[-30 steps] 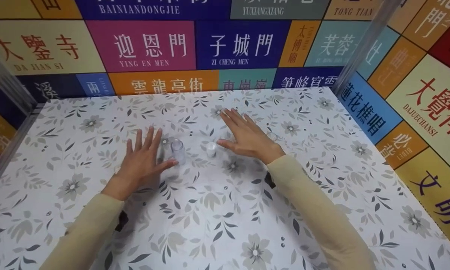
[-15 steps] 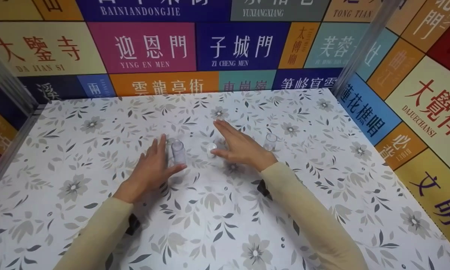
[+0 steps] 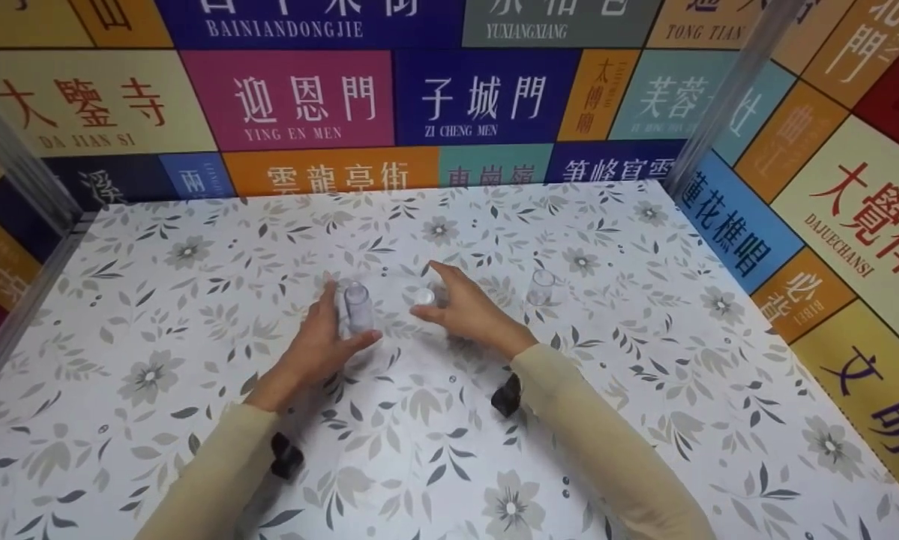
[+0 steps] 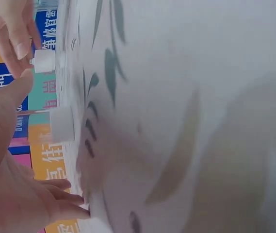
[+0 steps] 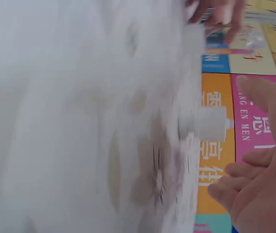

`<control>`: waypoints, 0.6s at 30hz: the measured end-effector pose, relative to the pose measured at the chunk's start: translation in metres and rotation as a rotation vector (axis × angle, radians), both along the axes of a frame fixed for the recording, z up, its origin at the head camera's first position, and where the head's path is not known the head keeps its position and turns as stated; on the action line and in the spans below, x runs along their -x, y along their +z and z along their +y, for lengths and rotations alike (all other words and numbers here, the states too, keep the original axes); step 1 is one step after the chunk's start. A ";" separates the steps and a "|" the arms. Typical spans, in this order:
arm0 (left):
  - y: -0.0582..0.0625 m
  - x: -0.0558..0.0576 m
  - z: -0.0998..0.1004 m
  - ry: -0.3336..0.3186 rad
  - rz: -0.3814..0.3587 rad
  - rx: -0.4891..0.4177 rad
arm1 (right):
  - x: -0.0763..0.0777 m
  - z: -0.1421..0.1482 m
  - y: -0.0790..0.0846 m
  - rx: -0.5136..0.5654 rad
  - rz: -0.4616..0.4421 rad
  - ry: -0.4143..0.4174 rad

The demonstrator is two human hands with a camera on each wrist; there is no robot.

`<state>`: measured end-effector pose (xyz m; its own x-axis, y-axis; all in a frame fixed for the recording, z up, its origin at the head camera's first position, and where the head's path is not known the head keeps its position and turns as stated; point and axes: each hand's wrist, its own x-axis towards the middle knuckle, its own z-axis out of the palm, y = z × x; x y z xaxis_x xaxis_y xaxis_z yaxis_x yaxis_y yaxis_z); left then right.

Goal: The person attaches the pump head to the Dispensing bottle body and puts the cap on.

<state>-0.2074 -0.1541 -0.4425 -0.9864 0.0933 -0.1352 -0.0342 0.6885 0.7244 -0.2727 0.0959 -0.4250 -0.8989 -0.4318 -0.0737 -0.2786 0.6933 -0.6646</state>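
A clear cylindrical bottle [image 3: 359, 309] stands upright on the table; its lower part looks white in the left wrist view [image 4: 61, 124]. My left hand [image 3: 316, 341] is spread around it, thumb on the near side and fingers on the far left, with gaps to the bottle. To its right stands a small white cylinder with a narrow tip [image 5: 210, 124], its top showing in the head view [image 3: 427, 297]. My right hand [image 3: 473, 306] curves around this white piece, thumb and fingers apart; the right wrist view shows space between them and it.
A clear open-rimmed cap or cup [image 3: 541, 286] stands to the right, behind my right hand. The floral-covered table [image 3: 434, 442] meets colourful lettered panels [image 3: 486, 94] at the back and sides.
Both hands have come down and inward, the left one to the bottle and the right one to the white piece. Their fingers have drawn closer together. The objects have stayed put.
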 end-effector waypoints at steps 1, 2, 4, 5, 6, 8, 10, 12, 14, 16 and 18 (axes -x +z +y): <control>-0.001 0.000 0.001 0.003 0.013 -0.013 | -0.001 -0.001 -0.001 0.032 -0.017 -0.023; -0.002 0.000 0.002 0.006 0.029 -0.027 | -0.001 -0.002 -0.003 0.052 -0.026 -0.038; -0.004 0.001 0.004 0.018 0.049 -0.055 | -0.002 -0.005 -0.005 0.069 -0.030 -0.058; -0.004 0.001 0.005 0.025 0.056 -0.068 | -0.002 -0.005 -0.007 0.073 -0.029 -0.065; -0.004 0.001 0.007 0.033 0.062 -0.081 | -0.003 -0.006 -0.008 0.074 -0.027 -0.071; -0.005 0.002 0.009 0.053 0.067 -0.092 | -0.003 -0.008 -0.010 0.083 -0.023 -0.080; -0.005 0.003 0.012 0.076 0.067 -0.096 | -0.003 -0.009 -0.013 0.094 -0.019 -0.092; -0.005 0.004 0.014 0.100 0.076 -0.102 | -0.003 -0.010 -0.014 0.110 -0.018 -0.103; -0.005 0.005 0.016 0.121 0.087 -0.113 | -0.004 -0.011 -0.015 0.125 -0.017 -0.116; -0.006 0.006 0.017 0.140 0.101 -0.131 | -0.004 -0.011 -0.016 0.138 -0.010 -0.126; -0.006 0.006 0.019 0.153 0.115 -0.152 | -0.004 -0.012 -0.018 0.157 -0.003 -0.136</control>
<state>-0.2138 -0.1350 -0.4489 -0.9987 -0.0477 -0.0172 -0.0412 0.5647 0.8242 -0.2683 0.0843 -0.4430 -0.9496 -0.3131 -0.0174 -0.1877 0.6119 -0.7684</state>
